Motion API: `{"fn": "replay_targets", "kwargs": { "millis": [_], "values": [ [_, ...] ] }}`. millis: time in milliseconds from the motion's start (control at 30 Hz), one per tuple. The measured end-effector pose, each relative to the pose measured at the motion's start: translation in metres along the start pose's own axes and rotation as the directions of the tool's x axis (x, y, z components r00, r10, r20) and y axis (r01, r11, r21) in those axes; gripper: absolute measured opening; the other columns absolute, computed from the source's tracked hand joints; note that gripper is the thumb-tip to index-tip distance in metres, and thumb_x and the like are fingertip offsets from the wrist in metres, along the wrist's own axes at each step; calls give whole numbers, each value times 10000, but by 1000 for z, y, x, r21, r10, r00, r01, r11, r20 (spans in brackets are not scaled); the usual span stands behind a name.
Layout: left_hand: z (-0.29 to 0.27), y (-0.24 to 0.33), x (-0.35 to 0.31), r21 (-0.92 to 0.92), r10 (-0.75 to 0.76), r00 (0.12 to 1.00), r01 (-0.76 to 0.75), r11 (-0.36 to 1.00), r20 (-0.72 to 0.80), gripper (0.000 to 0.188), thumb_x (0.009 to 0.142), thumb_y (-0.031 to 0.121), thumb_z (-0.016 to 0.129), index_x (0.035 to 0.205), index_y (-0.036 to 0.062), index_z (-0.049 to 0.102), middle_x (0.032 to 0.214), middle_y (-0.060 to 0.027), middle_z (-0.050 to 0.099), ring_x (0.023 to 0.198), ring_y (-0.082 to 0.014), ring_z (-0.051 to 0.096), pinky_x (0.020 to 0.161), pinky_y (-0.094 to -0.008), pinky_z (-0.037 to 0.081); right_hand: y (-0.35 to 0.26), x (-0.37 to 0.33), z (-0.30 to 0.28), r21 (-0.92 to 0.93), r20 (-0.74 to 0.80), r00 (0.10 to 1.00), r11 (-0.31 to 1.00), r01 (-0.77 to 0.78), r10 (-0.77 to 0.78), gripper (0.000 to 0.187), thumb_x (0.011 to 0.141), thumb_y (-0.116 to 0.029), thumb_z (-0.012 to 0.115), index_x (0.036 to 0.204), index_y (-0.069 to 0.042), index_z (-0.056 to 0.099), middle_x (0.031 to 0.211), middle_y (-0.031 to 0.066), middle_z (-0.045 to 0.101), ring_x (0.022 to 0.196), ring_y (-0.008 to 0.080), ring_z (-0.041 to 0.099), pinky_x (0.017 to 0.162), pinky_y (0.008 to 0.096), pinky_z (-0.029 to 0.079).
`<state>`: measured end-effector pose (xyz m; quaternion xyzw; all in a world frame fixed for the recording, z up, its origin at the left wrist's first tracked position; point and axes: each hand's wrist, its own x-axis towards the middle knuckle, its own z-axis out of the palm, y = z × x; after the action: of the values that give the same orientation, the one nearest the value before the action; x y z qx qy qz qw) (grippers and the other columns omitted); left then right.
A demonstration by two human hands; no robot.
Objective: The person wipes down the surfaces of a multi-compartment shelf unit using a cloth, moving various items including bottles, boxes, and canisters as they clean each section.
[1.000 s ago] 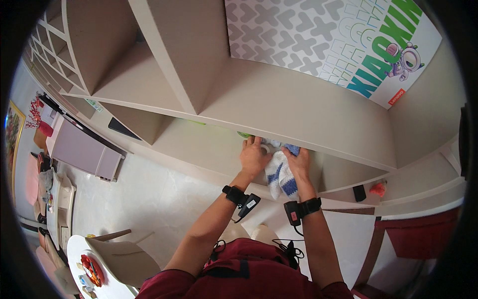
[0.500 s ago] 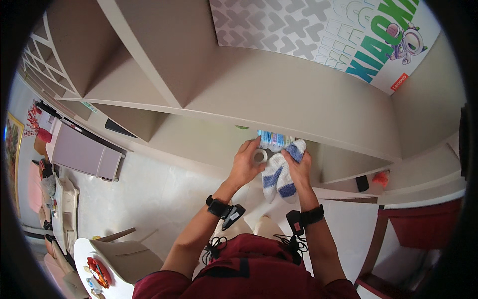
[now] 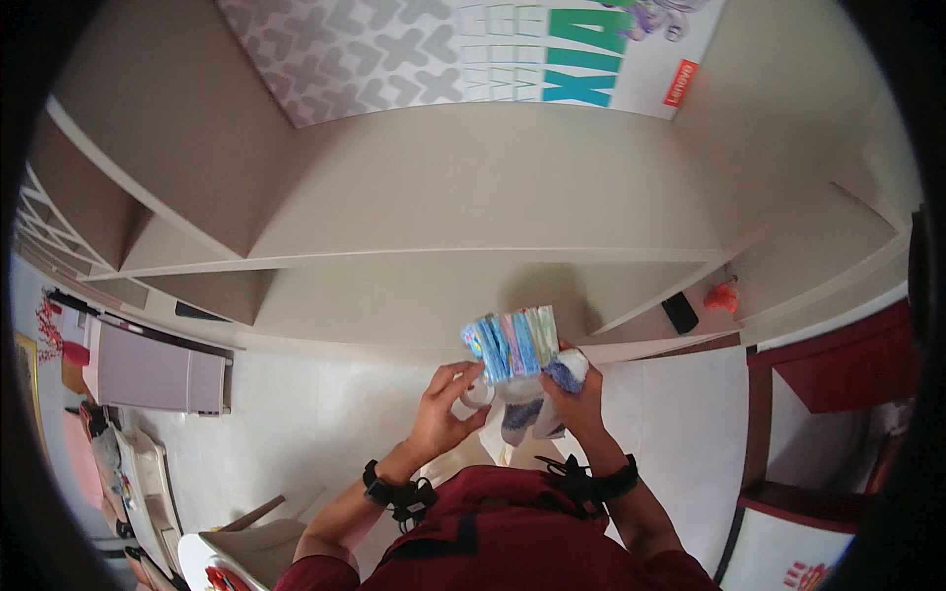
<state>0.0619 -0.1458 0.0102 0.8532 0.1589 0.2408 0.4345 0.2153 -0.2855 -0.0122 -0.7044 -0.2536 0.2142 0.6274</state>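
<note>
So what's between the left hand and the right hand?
The head view shows a white ring, blue, pink and green plastic packets, and fuzzy blue and white socks between them.

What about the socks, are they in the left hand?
No, the right hand holds the socks; the left hand, a white roll.

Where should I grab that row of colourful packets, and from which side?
Probably the packets' far edge, coming from the shelf side: that edge sticks out free, while the left hand and right hand crowd the near corners.
</note>
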Motion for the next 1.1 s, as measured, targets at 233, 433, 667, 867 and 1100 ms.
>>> {"fn": "replay_targets", "kwargs": {
  "millis": [233,433,667,867,1100],
  "values": [
    [31,20,-4,-114,226,959,-209,971,173,616,595,5,708,1178,77,522,1062,-100,529,991,-266,504,790,-342,463,-1,-44,-56,158,-45,994,983,-88,97,486,681,50,635,1147,28,498,1023,87,585,943,133,534,857,287,417],
    [88,38,17,-222,265,926,-209,952,267,622,608,9,696,1196,73,503,1098,-128,507,994,-285,502,803,-347,458,10,-54,-114,167,-211,976,986,-26,61,455,669,46,584,1119,49,514,996,83,587,904,140,544,821,291,433],
    [149,54,52,-143,225,952,-198,970,209,684,636,34,680,1266,72,416,1118,-143,457,968,-284,506,767,-333,465,37,-2,-164,164,-220,975,986,26,11,426,712,24,600,1129,35,514,989,67,593,870,130,562,786,268,451],
    [183,51,69,-55,72,988,-65,996,137,758,637,39,680,1297,9,310,1103,-180,439,956,-330,499,765,-350,459,68,41,-174,-125,-273,957,990,60,-93,364,721,-45,646,1070,16,560,909,60,625,810,119,576,733,271,461],
    [201,40,90,74,69,990,-78,994,123,703,680,63,654,1277,-40,299,1083,-240,435,983,-390,475,817,-401,423,69,55,-162,-318,-372,908,946,71,-193,348,707,-88,667,1028,4,569,887,153,627,801,234,618,719,324,468]
  ]
}}
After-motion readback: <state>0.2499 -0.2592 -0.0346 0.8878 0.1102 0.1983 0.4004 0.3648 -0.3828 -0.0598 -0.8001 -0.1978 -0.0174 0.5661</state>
